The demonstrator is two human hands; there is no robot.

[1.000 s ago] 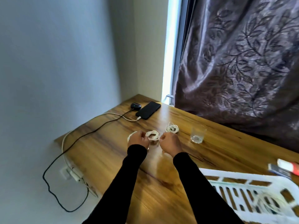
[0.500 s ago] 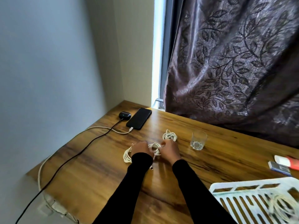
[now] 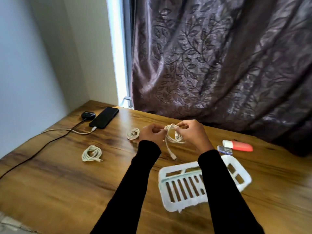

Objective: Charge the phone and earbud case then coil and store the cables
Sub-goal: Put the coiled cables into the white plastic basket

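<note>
A black phone (image 3: 104, 119) lies at the far left corner of the wooden table (image 3: 50, 183) with a white cable plugged into it. Beside it sits a black earbud case (image 3: 88, 114) on a black cable. My left hand (image 3: 150, 134) and my right hand (image 3: 192, 132) both pinch a coiled white cable (image 3: 173, 135) above the table; one plug end dangles below. Two more white coils lie on the table, one at mid-left (image 3: 92, 153) and one just left of my left hand (image 3: 133, 133).
A white slatted basket (image 3: 185, 184) stands near the front right, partly under my right sleeve. A red-and-white tube (image 3: 238, 145) and a small blue box (image 3: 224, 149) lie at the right. A dark curtain (image 3: 219, 56) hangs behind the table. Walls close off the left.
Both hands have lifted one coil off the table and carried it to the right. One coil stays where they worked. The camera has swung right and down, so the basket shows more.
</note>
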